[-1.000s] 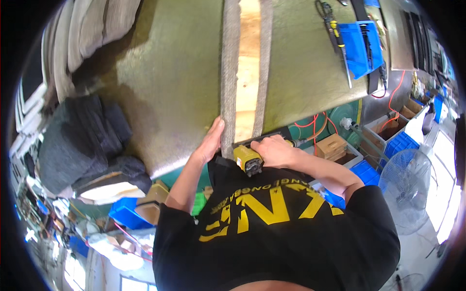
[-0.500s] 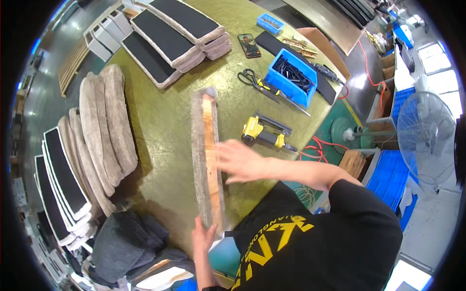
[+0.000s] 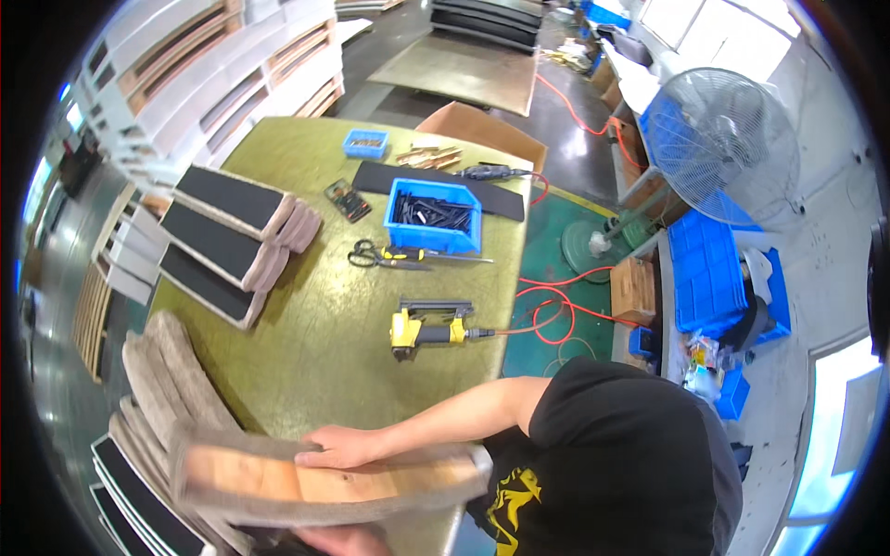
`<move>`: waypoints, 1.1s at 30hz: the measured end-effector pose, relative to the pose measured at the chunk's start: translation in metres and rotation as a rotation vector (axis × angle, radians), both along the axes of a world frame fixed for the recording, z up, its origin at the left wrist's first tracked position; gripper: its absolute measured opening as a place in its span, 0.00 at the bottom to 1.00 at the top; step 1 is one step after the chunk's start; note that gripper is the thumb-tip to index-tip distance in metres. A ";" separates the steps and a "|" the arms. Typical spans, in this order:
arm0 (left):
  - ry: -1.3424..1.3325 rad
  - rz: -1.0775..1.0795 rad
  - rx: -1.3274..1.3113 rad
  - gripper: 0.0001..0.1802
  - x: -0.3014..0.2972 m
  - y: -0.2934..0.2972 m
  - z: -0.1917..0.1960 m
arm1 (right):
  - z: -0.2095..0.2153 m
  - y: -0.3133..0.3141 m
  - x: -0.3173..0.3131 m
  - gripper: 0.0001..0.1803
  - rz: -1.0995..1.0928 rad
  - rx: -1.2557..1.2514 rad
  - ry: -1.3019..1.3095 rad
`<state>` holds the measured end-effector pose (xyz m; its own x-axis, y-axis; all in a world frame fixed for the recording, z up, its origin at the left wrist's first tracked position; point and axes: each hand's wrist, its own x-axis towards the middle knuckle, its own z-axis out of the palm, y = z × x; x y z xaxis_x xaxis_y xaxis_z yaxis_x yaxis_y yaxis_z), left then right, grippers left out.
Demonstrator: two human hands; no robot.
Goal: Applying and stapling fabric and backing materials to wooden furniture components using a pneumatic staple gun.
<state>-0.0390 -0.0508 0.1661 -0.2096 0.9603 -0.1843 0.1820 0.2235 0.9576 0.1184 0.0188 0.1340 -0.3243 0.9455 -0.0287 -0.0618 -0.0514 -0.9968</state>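
Observation:
A curved wooden board (image 3: 348, 484) wrapped round its edges in grey-brown plush fabric is held across the table's near side, its bare wood face towards me. My right hand (image 3: 345, 448) grips its upper edge, some fingers lying on the wood. Under the lower edge, my left hand (image 3: 345, 538) is mostly hidden by the board and its fingers do not show. The board's left end is blurred and overlaps a pile of plush-covered pieces (image 3: 181, 371). Beyond the board lies a yellow and black staple gun (image 3: 428, 330) on the green table (image 3: 306, 343).
Black-faced padded pieces (image 3: 218, 241) are stacked at the table's left. Farther back are scissors (image 3: 380, 256), a phone (image 3: 347, 200), a blue bin of black parts (image 3: 431, 218) and a small blue tray (image 3: 365, 143). A red hose (image 3: 547, 320) hangs off the right edge, near a fan (image 3: 723, 144).
The board has turned from upright to crosswise, lifted off the table and moved nearer. My right hand has closed on its edge; the left has gone beneath it. The view has swung right.

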 end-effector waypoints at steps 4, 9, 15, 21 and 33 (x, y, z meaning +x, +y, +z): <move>-0.079 -0.055 0.052 0.50 0.070 0.006 -0.068 | -0.085 0.000 0.038 0.33 -0.185 -0.190 -0.368; -0.001 -0.224 -0.081 0.45 0.098 0.007 -0.131 | -0.108 -0.009 0.053 0.28 -0.341 -0.152 -0.298; 0.126 -0.309 -0.037 0.49 0.114 0.004 -0.132 | -0.119 0.007 0.060 0.14 -0.326 -0.373 -0.145; 0.213 -0.290 -0.058 0.51 0.105 -0.003 -0.129 | -0.120 0.018 0.055 0.12 -0.254 -0.506 0.106; 0.219 -0.347 -0.163 0.55 0.106 0.004 -0.116 | -0.105 0.061 0.054 0.20 -0.444 -0.303 -0.301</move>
